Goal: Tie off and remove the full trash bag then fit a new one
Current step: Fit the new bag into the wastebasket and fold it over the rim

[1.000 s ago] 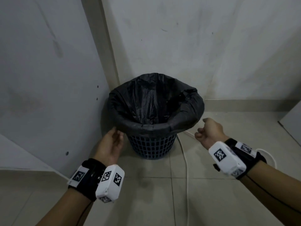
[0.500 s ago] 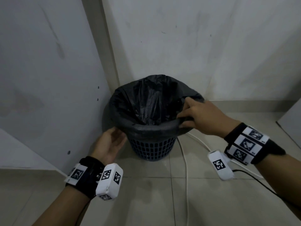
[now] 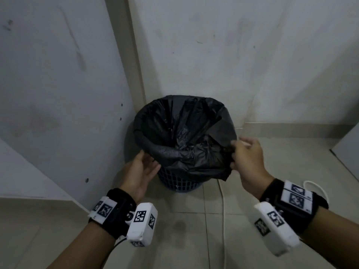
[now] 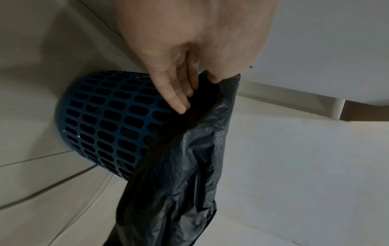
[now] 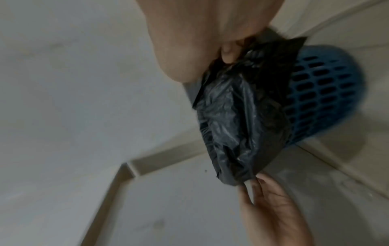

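A black trash bag (image 3: pixel 184 133) lines a blue perforated bin (image 3: pixel 178 181) standing in the corner. My right hand (image 3: pixel 246 158) grips a bunch of the bag's edge at the front right, lifted off the rim so a flap hangs down outside. In the right wrist view the bag (image 5: pixel 238 116) stretches from that hand (image 5: pixel 189 33) across to my left hand (image 5: pixel 273 213). My left hand (image 3: pixel 143 167) is at the front left of the rim. Its fingers (image 4: pixel 176 99) lie under the bag's edge (image 4: pixel 189 166) with the thumb on the other side, pinching it. The bag's contents are hidden.
The bin (image 4: pixel 101 119) stands close to two grey walls. A white cable (image 3: pixel 223 210) runs over the tiled floor just right of it. A pale slanted panel (image 3: pixel 29 181) leans at the left, and a grey board (image 3: pixel 347 148) edges in at the far right.
My right hand came in from the side, took hold of the bag's edge and pulled it off the bin's front right rim. My left hand rose to the rim and took the edge.
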